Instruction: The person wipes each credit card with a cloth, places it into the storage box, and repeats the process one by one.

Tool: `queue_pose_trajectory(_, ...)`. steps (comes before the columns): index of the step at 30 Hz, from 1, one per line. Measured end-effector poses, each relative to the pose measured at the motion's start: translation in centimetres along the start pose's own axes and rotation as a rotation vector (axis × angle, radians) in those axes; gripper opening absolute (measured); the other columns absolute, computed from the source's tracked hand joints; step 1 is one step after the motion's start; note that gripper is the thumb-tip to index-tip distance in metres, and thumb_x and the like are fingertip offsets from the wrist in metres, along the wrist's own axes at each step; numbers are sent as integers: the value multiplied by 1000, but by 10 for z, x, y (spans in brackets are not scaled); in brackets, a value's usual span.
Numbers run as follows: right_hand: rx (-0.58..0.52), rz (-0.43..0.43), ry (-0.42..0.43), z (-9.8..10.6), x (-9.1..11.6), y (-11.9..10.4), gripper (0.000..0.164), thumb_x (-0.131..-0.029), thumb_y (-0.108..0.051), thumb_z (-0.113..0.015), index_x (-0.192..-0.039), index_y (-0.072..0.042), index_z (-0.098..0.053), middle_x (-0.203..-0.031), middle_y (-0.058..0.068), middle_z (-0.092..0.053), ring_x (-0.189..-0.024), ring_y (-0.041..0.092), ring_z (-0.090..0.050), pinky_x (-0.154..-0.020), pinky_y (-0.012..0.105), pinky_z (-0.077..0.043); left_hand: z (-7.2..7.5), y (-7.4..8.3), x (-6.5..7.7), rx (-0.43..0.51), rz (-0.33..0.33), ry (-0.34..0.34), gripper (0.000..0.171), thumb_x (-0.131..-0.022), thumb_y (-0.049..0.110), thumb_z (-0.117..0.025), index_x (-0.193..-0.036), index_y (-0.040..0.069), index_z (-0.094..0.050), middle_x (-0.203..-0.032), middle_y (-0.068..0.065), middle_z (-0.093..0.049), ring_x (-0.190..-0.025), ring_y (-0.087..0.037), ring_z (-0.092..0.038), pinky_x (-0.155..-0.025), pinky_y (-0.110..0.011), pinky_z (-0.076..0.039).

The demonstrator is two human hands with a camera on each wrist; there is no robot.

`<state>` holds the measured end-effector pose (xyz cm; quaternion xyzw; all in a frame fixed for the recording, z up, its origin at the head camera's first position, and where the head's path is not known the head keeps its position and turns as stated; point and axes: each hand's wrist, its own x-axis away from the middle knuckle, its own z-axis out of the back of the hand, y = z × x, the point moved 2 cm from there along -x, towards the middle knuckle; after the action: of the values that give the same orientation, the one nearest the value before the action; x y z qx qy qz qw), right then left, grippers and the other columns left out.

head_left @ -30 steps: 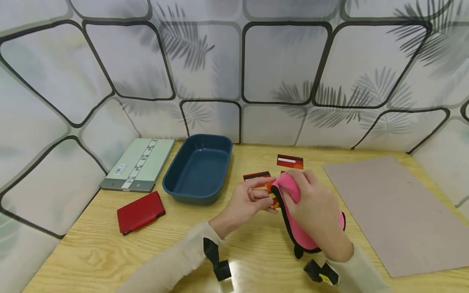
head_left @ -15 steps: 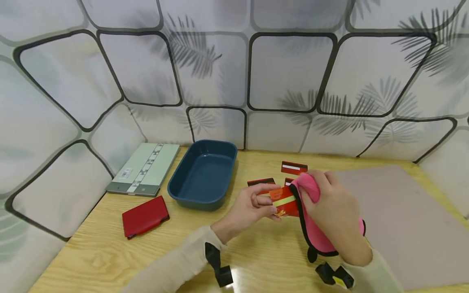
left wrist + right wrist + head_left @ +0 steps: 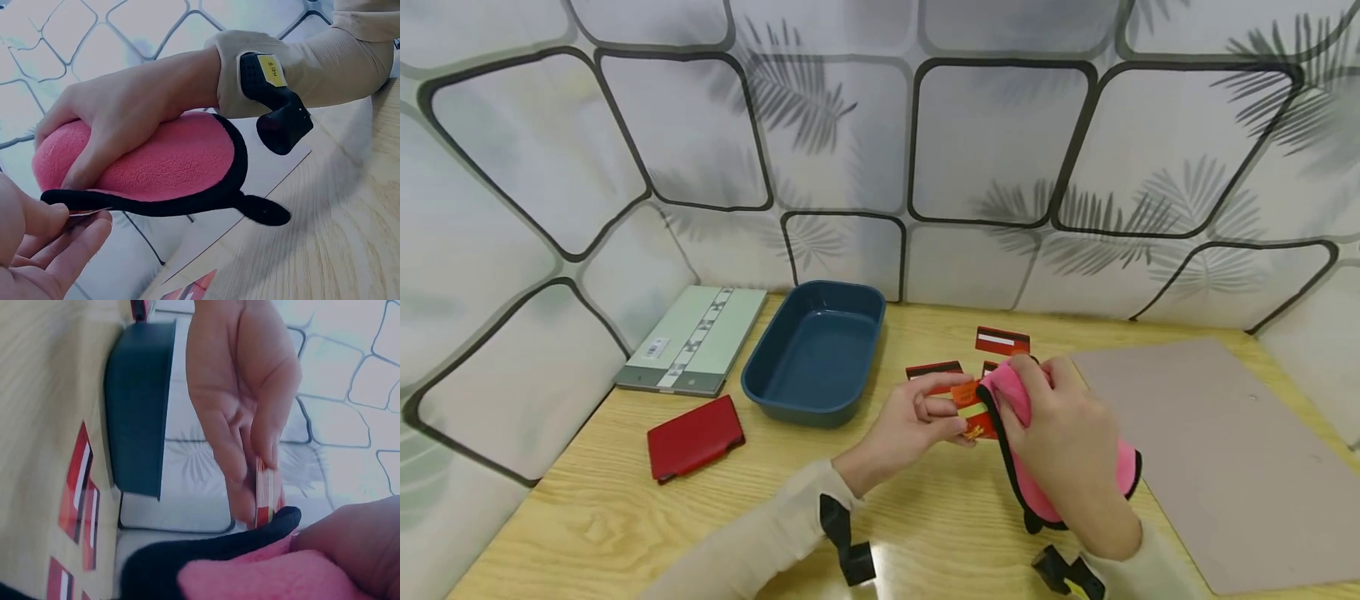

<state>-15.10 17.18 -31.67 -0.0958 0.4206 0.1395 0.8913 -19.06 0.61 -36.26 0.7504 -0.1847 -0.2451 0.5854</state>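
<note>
Over to the right of the blue tray (image 3: 816, 358), the left hand (image 3: 908, 423) pinches a red card (image 3: 976, 410), while the right hand (image 3: 1063, 440) grips a pink plush cloth (image 3: 181, 162), its black edging (image 3: 165, 206) across the card's right end. Half a second ago more card showed; now the edging sits closer to the left hand. Other red cards (image 3: 1002, 339) lie right of the tray too.

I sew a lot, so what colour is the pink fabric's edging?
The edging is black; it shows best in the left wrist view.
</note>
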Motion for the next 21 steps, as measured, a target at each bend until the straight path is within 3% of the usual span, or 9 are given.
queue_pose_trajectory(4, -22, 15, -32, -2, 2, -6, 34, -72, -20, -80, -98, -9, -62, -79, 14, -54, -38, 23, -41, -33, 33, -36, -1, -2, 0, 19, -4, -3, 53, -89, -17, -53, -140, -7, -42, -110, -44, -56, -84, -17, -70, -82, -46, -58)
queue_pose_trajectory(12, -82, 33, -69, -4, 4, -18, 36, -73, -21, -79, -103, -8, -64, -82, 14, -56, -38, 20, -42, -34, 30, -36, 1, -3, -1, 16, -8, 5, 53, -88, -18, -53, -138, -5, -44, -116, -40, -57, -93, -18, -69, -83, -50, -57)
queue_pose_trajectory(17, -76, -13, -99, -7, 4, -8, 37, -73, -18, -80, -104, -8, -63, -83, 14, -57, -38, 17, -39, -33, 28, -36, 1, -3, 0, -5, -17, 14, 52, -86, -19, -54, -136, -7, -45, -107, -44, -57, -80, -15, -69, -79, -46, -59)
queue_pose_trajectory(21, -77, -77, -116, -8, 1, 3, 37, -74, -18, -81, -105, -8, -62, -84, 15, -56, -43, 22, -45, -36, 36, -43, 2, -1, 0, -26, -2, 36, 51, -86, -19, -54, -135, -7, -46, -106, -43, -59, -74, -13, -68, -77, -45, -59)
